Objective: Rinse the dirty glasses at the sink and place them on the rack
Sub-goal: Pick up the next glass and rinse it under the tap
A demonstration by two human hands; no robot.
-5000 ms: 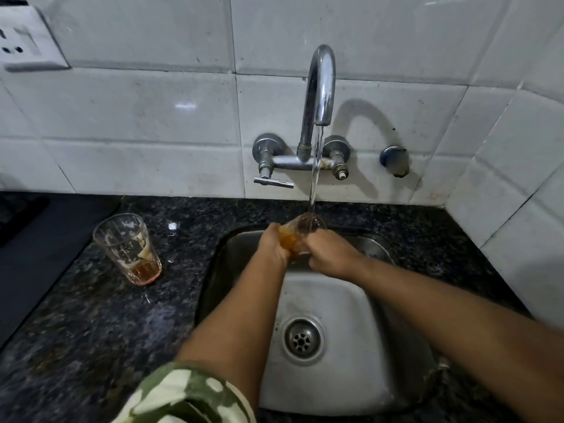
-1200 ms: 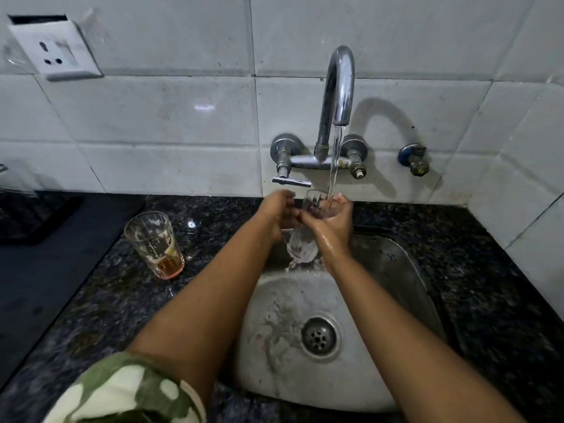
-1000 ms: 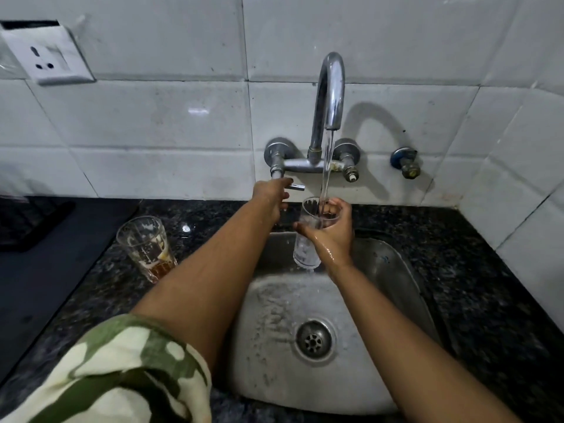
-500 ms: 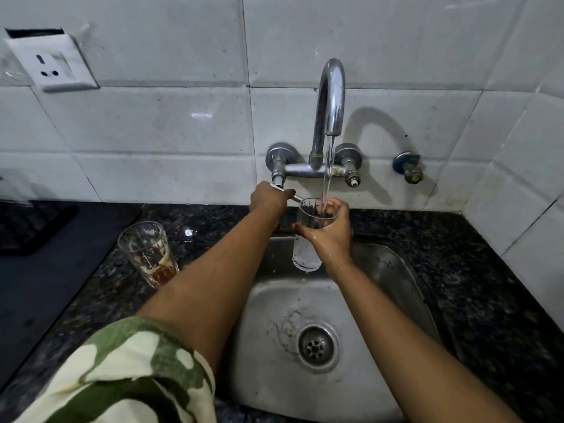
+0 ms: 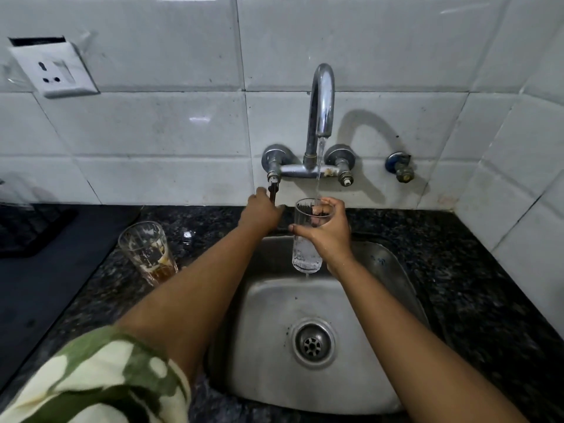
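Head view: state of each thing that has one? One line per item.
Tap: running, thin stream into the held glass.
Tap handle: gripped by left hand.
Held glass: upright, clear, in right hand, over the sink.
Counter glass: upright, dirty, brown liquid at the bottom.
Drain: unplugged.

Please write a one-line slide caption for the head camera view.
Right hand holds a glass under the running tap; left hand grips the tap handle.

My right hand (image 5: 331, 236) holds a glass (image 5: 306, 239) over the sink (image 5: 381, 270), under the tap (image 5: 320, 102); second glass (image 5: 148, 251) on counter (image 5: 473, 285), left of sink.
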